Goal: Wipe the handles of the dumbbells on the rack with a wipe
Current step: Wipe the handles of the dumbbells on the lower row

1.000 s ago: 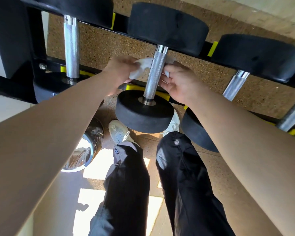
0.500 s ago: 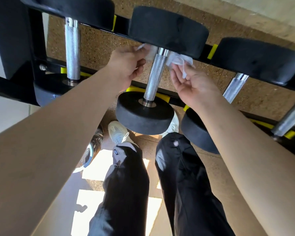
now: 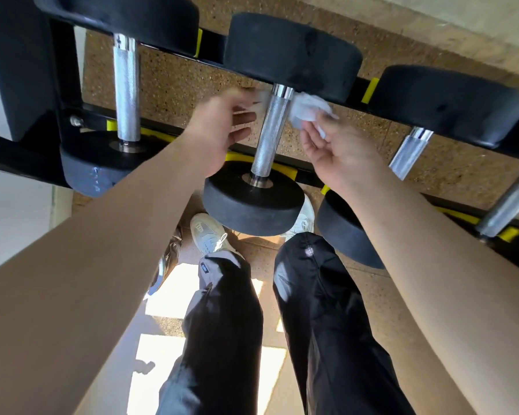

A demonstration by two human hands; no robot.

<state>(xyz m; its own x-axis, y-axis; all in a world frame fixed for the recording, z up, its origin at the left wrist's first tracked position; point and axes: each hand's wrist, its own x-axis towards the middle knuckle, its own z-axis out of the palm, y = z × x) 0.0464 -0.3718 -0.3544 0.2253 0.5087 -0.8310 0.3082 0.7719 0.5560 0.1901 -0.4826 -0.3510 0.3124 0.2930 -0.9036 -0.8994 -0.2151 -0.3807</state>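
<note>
A: Location of wipe (image 3: 307, 107)?
B: Passed behind top end of middle dumbbell's handle (image 3: 268, 139), on rack (image 3: 27, 70), twelve o'clock from left shoe (image 3: 209, 235).
A: State of left hand (image 3: 216, 130)?
B: Nine o'clock of handle, fingers curled, pinching wipe's left end; blurred.
A: State of right hand (image 3: 339, 148)?
B: Three o'clock of handle, palm up, fingertips pinching wipe's right end.
A: Neighbours?
B: Second dumbbell (image 3: 126, 91) at nine o'clock, third dumbbell (image 3: 408, 151) at three o'clock, same rack.

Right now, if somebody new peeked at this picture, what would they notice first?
In the middle, the left hand and right hand hold a white wipe looped behind the top of a shiny handle. Big black dumbbells lie side by side across the top on a black and yellow rack. Below, black trousers and pale shoes stand on a sunlit floor.
</note>
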